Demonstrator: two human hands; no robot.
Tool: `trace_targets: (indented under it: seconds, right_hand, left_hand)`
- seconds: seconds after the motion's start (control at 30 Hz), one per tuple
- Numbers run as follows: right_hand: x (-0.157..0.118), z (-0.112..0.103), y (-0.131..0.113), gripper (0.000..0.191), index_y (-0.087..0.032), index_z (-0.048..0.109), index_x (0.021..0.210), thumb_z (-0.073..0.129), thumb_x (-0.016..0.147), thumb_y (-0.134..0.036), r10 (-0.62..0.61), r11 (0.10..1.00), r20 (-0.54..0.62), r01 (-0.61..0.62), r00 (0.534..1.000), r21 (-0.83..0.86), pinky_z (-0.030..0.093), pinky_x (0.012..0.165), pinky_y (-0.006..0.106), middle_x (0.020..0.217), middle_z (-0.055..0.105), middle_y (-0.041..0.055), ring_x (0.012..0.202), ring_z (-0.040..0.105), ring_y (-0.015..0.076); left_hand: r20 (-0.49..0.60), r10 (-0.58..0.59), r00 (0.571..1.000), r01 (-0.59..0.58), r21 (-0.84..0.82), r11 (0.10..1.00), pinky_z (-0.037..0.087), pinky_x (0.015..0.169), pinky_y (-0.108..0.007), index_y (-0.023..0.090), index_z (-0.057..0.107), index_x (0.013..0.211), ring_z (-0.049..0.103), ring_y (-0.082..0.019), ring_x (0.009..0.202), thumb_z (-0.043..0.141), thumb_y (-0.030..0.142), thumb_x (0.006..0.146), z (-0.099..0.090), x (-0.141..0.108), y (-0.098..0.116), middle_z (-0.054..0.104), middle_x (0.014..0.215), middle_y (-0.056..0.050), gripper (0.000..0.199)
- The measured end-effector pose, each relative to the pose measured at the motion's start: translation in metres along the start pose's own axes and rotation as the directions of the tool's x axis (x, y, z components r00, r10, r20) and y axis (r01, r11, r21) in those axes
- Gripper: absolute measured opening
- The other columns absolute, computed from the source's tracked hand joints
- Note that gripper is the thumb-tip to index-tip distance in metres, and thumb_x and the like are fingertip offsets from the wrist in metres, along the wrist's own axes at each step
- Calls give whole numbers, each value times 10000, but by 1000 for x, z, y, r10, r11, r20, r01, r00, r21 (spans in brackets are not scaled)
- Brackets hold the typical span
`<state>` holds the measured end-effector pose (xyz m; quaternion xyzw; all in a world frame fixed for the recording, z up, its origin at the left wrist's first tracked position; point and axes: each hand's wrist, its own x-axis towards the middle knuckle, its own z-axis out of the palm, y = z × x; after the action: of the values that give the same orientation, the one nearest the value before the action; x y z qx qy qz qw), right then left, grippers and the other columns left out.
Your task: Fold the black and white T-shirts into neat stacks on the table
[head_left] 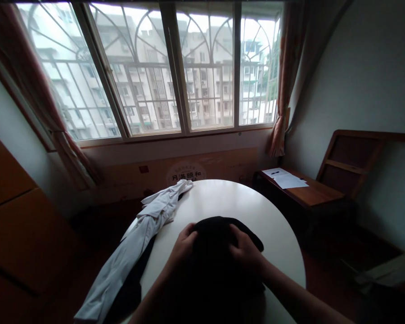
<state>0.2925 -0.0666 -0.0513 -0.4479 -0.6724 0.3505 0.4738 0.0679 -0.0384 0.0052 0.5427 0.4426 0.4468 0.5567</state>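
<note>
At the lower centre of the frame, the left hand (188, 240) and right hand (245, 247) are partly closed, gripping black cloth (216, 256) over the white bench (280, 229); a pale garment (131, 247) lies lower left.

Head view, one only, none shared: worn on the person's head; faces forward and down, across the round white surface (280, 229), close below, to the barred window (205, 76), farther off, upper part.
</note>
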Motion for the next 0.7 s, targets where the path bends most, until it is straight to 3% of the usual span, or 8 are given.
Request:
trace_targets:
  seconds: [0.1, 0.2, 0.27, 0.33, 0.43, 0.53, 0.6, 0.7]
  right_hand:
    - [4, -15, 36, 827, -217, 326, 1574, 620, 816, -365, -3, 984, -159, -25, 987, -174, 431, 1102, 548, 1386, 583, 159, 1303, 544, 338]
    - [17, -41, 59, 994, -183, 160, 1624, 619, 822, -546, 40, 971, -263, -99, 964, -216, 349, 1169, 540, 1525, 434, 197, 1431, 405, 342]
    - [29, -56, 64, 985, -176, 172, 1623, 528, 855, -680, 145, 965, -283, -199, 948, -171, 263, 1217, 525, 1593, 342, 194, 1491, 310, 325]
    - [40, -63, 63, 913, -189, 263, 1601, 374, 894, -757, 277, 954, -223, -295, 935, -55, 248, 1221, 520, 1617, 317, 175, 1498, 302, 316]
    - [48, -60, 64, 881, -236, 378, 1557, 275, 895, -808, 368, 930, -112, -362, 923, 72, 347, 1150, 551, 1581, 397, 159, 1433, 407, 346]
    - [56, -47, 69, 881, -258, 394, 1550, 364, 872, -821, 392, 920, -61, -391, 918, 23, 397, 1101, 543, 1535, 469, 149, 1379, 473, 359]
    - [68, -39, 74, 891, -207, 350, 1572, 397, 893, -782, 411, 909, -33, -412, 911, -58, 385, 1118, 502, 1509, 496, 170, 1367, 494, 341]
    - [98, -33, 78, 951, -95, 244, 1603, 440, 915, -722, 463, 855, -36, -458, 885, -243, 343, 1156, 450, 1518, 464, 228, 1386, 476, 335]
  left_hand:
    - [-80, -165, 983, 151, -162, 975, 555, 669, -283, 169, 666, 1039, 709, -236, 823, 717, 261, 755, -25, 13, 14, 737, 875, -51, 303]
    - [-112, -228, 967, 199, -224, 954, 589, 696, -299, 183, 643, 1093, 724, -227, 819, 674, 179, 806, -55, 32, 35, 733, 870, -50, 289]
    - [-90, -268, 959, 248, -188, 950, 602, 706, -322, 174, 655, 1032, 724, -231, 797, 627, 209, 855, -78, 45, 47, 724, 845, -58, 183]
    - [-69, -348, 935, 337, -132, 932, 604, 711, -329, 163, 660, 912, 718, -231, 769, 572, 307, 906, -100, 57, 54, 714, 800, -73, 169]
    - [-41, -390, 920, 392, 57, 918, 598, 769, -321, 164, 661, 864, 722, -233, 824, 573, 442, 900, -125, 66, 51, 733, 833, -94, 294]
    - [-29, -344, 938, 336, 307, 890, 589, 815, -340, 155, 671, 997, 723, -273, 930, 754, 392, 750, -134, 64, 38, 756, 979, -105, 351]
    - [-115, -288, 951, 304, 527, 793, 584, 782, -356, 148, 654, 1033, 721, -305, 917, 792, 275, 663, -132, 62, 30, 755, 970, -109, 414]
    - [-236, -132, 963, 268, 767, 582, 550, 791, -394, 127, 622, 1057, 705, -353, 918, 722, 149, 638, -128, 63, 23, 740, 926, -132, 432]
